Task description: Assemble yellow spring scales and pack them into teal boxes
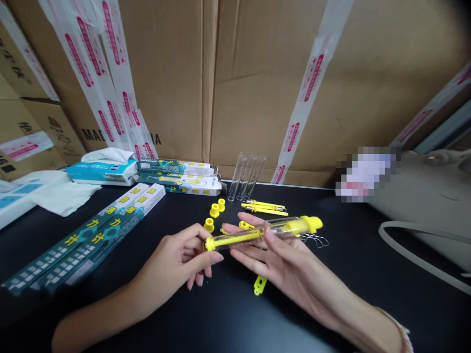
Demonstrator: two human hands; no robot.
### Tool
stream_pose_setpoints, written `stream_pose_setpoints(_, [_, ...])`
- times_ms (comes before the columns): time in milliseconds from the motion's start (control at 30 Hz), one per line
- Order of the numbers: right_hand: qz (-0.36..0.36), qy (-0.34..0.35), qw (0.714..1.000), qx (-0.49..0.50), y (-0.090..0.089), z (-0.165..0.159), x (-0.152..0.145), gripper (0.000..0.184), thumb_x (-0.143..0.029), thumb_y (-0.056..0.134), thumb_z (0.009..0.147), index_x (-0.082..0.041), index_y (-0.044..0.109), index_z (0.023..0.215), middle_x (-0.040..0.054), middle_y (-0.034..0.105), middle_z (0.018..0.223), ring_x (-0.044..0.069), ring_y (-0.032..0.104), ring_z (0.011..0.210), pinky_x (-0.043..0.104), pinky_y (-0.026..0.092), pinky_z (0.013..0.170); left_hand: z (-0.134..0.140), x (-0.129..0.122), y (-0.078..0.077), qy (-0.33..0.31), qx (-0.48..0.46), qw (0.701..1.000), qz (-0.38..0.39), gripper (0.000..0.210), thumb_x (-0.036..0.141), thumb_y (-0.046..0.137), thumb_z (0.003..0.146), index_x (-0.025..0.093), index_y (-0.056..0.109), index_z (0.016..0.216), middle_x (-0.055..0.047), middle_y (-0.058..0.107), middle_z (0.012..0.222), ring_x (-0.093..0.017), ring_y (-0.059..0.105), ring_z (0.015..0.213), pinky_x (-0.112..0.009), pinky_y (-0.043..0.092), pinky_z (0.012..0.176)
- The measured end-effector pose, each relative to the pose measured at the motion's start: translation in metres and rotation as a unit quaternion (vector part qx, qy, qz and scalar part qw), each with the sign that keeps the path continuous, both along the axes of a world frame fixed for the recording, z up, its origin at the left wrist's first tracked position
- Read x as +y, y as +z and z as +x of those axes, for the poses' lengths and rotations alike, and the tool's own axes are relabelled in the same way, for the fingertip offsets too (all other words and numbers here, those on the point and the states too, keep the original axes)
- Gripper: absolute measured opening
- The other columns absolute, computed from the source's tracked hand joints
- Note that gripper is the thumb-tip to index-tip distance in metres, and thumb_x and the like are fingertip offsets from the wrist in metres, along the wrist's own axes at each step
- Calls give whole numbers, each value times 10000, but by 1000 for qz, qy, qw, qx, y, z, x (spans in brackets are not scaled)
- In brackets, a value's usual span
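Both hands hold a clear tubular spring scale [239, 239] with a yellow inner rod, tilted slightly upward to the right. My left hand [184, 257] pinches its yellow left end between thumb and index finger. My right hand [279, 255] supports the tube on its fingers, the thumb pressing from above. A yellow cap [312, 224] sticks out at the tube's right end. Just behind the hands are loose yellow caps [215, 210] and yellow rods with metal springs [265, 208]. Below my right hand lies a flat yellow piece [259, 285]. Metal hooks [316, 240] are partly hidden behind the right hand.
Clear tubes [247, 176] stand upright near the cardboard wall [265, 98]. Long printed boxes [91, 235] lie at left, with more stacked boxes [180, 176] behind. A blue tissue pack [103, 169] sits at back left. At right is a grey bag [423, 206] with a looped strap [412, 264].
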State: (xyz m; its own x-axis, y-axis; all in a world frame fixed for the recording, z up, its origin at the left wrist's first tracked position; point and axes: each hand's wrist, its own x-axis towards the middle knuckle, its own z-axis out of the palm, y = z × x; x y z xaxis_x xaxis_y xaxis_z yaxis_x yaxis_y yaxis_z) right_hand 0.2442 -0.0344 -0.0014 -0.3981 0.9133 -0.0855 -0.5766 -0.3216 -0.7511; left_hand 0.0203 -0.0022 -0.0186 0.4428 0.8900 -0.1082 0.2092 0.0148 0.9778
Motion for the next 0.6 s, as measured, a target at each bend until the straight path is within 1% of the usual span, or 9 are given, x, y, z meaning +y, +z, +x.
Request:
stream_pose_setpoints(100, [9,-25,1000,1,-1,1,1,192,-310,656,1002,-208,696,1159,112,706,1352,259,690,1222,450,519,1095,-1,-2,2,-3,27,1000,5,264,421,747,803,202,613,868,71,589,558,-104,528,452,-192,410,429])
stream_pose_setpoints(133, [13,-37,999,-1,-1,2,2,173,-320,654,1002,-196,702,1112,116,710,1346,265,706,1196,449,538,1074,-2,-3,2,-4,38,999,15,260,420,755,797,198,640,870,69,581,563,-107,532,471,-199,412,452])
stream_pose_setpoints(200, [21,-60,998,-10,0,6,6,196,-353,665,993,-177,701,1070,130,721,1323,271,733,1142,439,570,1032,-3,-4,3,-4,59,998,38,258,442,740,820,193,695,871,58,574,584,-112,537,509,-210,412,495])
stream_pose_setpoints(233, [25,-72,997,-16,-1,7,8,218,-370,673,985,-173,699,1075,136,728,1308,267,746,1114,426,586,1008,-4,-4,3,-2,68,996,48,274,467,701,856,193,716,871,53,568,584,-112,525,513,-213,402,500])
stream_pose_setpoints(333, [33,-111,993,-34,-1,10,12,275,-416,691,966,-184,683,1115,130,765,1227,238,779,1017,373,629,913,-5,-4,4,-4,80,995,65,396,517,531,961,198,745,863,50,522,529,-110,459,476,-214,358,465])
stream_pose_setpoints(400, [40,-132,990,-43,-2,10,12,291,-445,693,958,-204,665,1118,110,796,1127,232,793,954,365,640,863,-6,-4,5,-12,90,993,77,442,507,473,987,199,750,834,48,499,505,-111,438,454,-215,339,440])
stream_pose_setpoints(500, [57,-141,987,-46,-1,8,9,270,-481,672,961,-249,623,1090,65,805,1002,259,798,924,397,649,814,-10,-5,9,-11,107,988,107,428,476,459,999,207,758,852,31,548,567,-113,468,458,-214,358,427])
stream_pose_setpoints(567, [65,-129,989,-45,-1,8,7,259,-493,658,965,-271,594,1081,46,800,984,277,800,921,418,654,789,-14,-1,16,-4,131,978,159,407,441,424,1021,226,764,966,10,627,664,-130,537,509,-217,413,454])
stream_pose_setpoints(600, [65,-121,989,-46,-2,8,7,261,-493,664,961,-276,584,1082,40,799,985,283,801,915,426,656,780,-16,5,21,0,158,967,202,391,415,407,1032,238,754,1059,0,671,722,-144,580,551,-223,448,486])
